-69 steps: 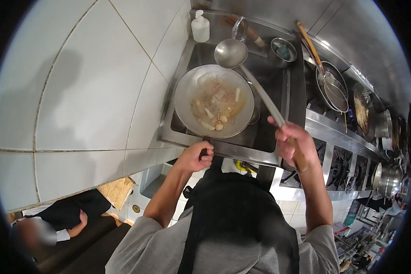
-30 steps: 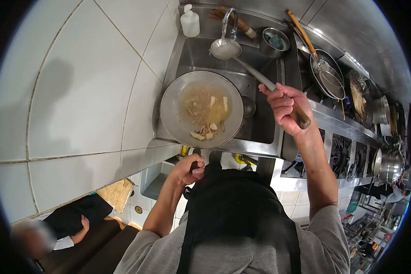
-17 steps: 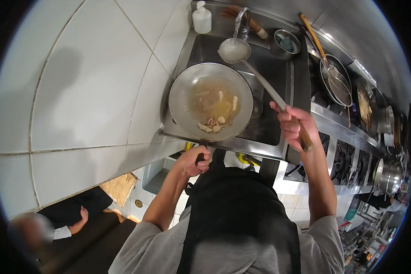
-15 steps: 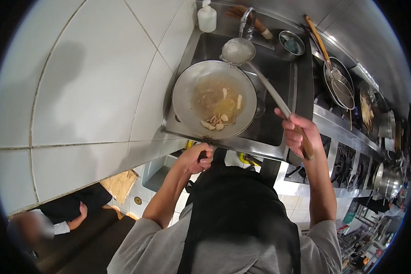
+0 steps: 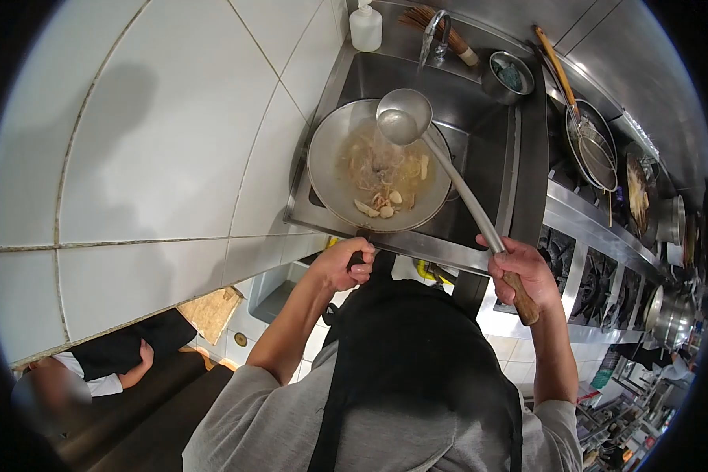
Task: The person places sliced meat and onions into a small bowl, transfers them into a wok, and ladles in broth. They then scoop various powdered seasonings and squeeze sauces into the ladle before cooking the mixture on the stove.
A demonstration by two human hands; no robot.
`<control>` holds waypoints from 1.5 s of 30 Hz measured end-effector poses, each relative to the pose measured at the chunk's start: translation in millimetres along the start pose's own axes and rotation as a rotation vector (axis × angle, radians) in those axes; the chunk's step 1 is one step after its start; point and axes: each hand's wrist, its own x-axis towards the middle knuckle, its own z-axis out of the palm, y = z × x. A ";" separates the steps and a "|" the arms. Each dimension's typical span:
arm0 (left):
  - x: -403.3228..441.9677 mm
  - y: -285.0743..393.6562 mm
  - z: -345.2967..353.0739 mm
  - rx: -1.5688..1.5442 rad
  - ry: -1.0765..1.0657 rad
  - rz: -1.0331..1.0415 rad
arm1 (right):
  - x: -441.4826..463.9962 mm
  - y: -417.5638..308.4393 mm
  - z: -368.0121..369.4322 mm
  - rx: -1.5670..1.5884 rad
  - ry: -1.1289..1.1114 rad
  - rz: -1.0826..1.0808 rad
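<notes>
My right hand (image 5: 527, 271) is closed around the wooden grip of a long metal ladle (image 5: 466, 187). Its bowl hangs over the upper right part of a wok (image 5: 321, 177), tilted, with some water in it. Cloudy, brownish liquid lies in the wok along with pale food pieces (image 5: 387, 206) and thin strands; what food they are I cannot tell. At the wok's near side, my left hand (image 5: 344, 264) is closed on its handle, which the fingers mostly hide. The wok rests over a steel sink (image 5: 480, 153).
A faucet (image 5: 436, 39) stands behind the sink, beside a bamboo brush (image 5: 440, 31) and a soap bottle (image 5: 366, 30). A metal bowl (image 5: 508, 77) sits at the back right corner. Stove burners (image 5: 590, 275) and pans line the right. Another person (image 5: 106, 366) is at lower left.
My right hand has moved the ladle from near the faucet toward me and over the wok, and its bowl is now tipped. The liquid in the wok is stirred up. My left hand keeps its hold.
</notes>
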 end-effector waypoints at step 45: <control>-54.3 -22.8 10.1 0.154 0.038 -0.107 | -8.8 90.6 -65.2 -0.949 0.654 -0.485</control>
